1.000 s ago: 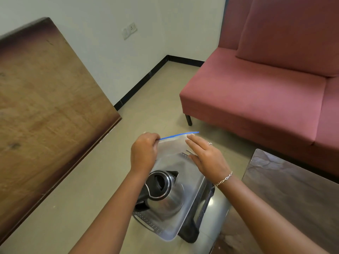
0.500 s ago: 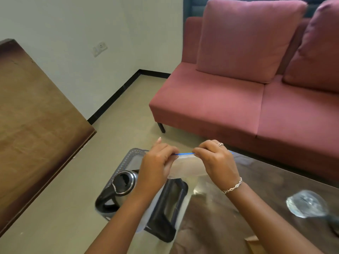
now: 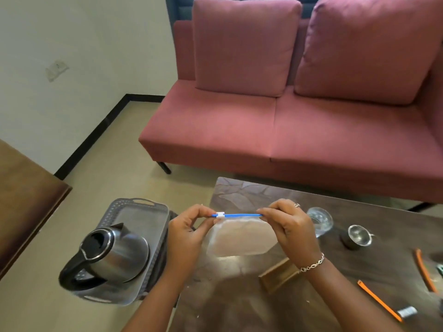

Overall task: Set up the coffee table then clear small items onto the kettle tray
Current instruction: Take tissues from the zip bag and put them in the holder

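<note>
Nearest the person, a wooden block [image 3: 278,275] lies on the worktop [image 3: 239,303] just under the right wrist, with two orange pens [image 3: 378,299] further out to the right of it.

Item in hand: a clear zip bag [image 3: 239,238] with a blue closure strip [image 3: 242,214] and a white slider [image 3: 220,215]. Assessed as very light, thin and limp. The film will sag and crumple, and is likely slippery under the fingers. The strip along the top is the only stiff part and the sound place to take hold. Contents, if any, cannot be made out.

Left hand [image 3: 189,232]: fingers curled, thumb and fingertips pinching the strip at the slider end. Right hand [image 3: 291,226]: fingers curled, pinching the opposite end of the strip. The strip is drawn taut and level between them. The bag hangs below it, above the worktop, and seems clear of the surface.

To the left of the left hand, off the worktop's edge, stands the kettle tray [image 3: 141,201], carrying a steel kettle [image 3: 112,255] on its nearer part. The tray's far part is bare.

Just beyond the right hand stands a drinking glass [image 3: 320,220], breakable by judgement. A small metal strainer [image 3: 358,236] sits to the right of it.

Well beyond both hands stands a red sofa [image 3: 263,130].
</note>
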`<state>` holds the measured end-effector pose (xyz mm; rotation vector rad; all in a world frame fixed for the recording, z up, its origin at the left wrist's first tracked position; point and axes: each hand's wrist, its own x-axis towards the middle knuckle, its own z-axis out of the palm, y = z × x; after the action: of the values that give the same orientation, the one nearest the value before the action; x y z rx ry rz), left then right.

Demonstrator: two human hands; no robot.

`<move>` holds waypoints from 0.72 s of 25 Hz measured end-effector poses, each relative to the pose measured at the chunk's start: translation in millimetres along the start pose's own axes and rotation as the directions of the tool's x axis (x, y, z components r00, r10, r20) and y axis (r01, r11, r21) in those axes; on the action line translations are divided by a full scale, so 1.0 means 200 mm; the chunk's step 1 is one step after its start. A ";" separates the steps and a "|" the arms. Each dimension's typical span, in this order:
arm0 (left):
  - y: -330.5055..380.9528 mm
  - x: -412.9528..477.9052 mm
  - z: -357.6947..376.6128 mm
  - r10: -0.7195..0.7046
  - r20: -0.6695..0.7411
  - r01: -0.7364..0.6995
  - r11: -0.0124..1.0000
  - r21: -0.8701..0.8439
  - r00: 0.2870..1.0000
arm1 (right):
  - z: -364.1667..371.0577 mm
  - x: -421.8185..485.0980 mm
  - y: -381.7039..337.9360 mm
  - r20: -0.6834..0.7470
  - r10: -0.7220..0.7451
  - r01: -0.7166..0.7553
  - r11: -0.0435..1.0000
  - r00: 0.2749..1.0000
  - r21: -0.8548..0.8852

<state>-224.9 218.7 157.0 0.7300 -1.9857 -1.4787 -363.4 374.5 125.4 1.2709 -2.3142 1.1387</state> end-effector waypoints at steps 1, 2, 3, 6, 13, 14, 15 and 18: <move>0.01 -0.02 0.05 0.005 0.020 -0.005 1.000 -0.014 1.000 | -0.04 -0.03 0.03 0.002 0.016 -0.016 1.000 1.000 -0.001; 0.02 -0.03 0.09 0.009 0.033 -0.008 1.000 -0.019 0.999 | -0.07 -0.06 0.06 0.009 0.034 -0.034 0.999 0.999 0.006; 0.04 -0.04 0.13 0.016 0.042 -0.015 1.000 -0.009 0.999 | -0.10 -0.09 0.07 0.018 0.058 -0.058 0.998 0.998 0.026; 0.09 -0.07 0.24 0.070 0.084 -0.076 0.995 0.067 0.994 | -0.16 -0.12 0.05 0.027 0.100 -0.103 0.985 0.995 0.141; 0.14 -0.13 0.39 0.183 0.199 -0.214 0.965 0.152 0.963 | -0.18 -0.11 -0.02 -0.027 -0.003 0.011 0.962 1.000 0.274; 0.15 -0.14 0.40 0.181 0.194 -0.212 0.965 0.156 0.964 | -0.18 -0.12 -0.02 -0.040 0.001 0.010 0.961 0.999 0.277; 0.14 -0.15 0.41 0.180 0.185 -0.209 0.966 0.151 0.966 | -0.18 -0.12 -0.01 -0.049 0.012 0.003 0.959 0.999 0.285; 0.16 -0.20 0.43 0.174 0.147 -0.196 0.970 0.147 0.974 | -0.21 -0.15 0.00 -0.054 0.016 0.001 0.952 0.998 0.306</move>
<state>-262.0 311.5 162.4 0.5044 -2.2279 -1.2988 -351.5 423.0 136.6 1.3102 -2.1639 1.5628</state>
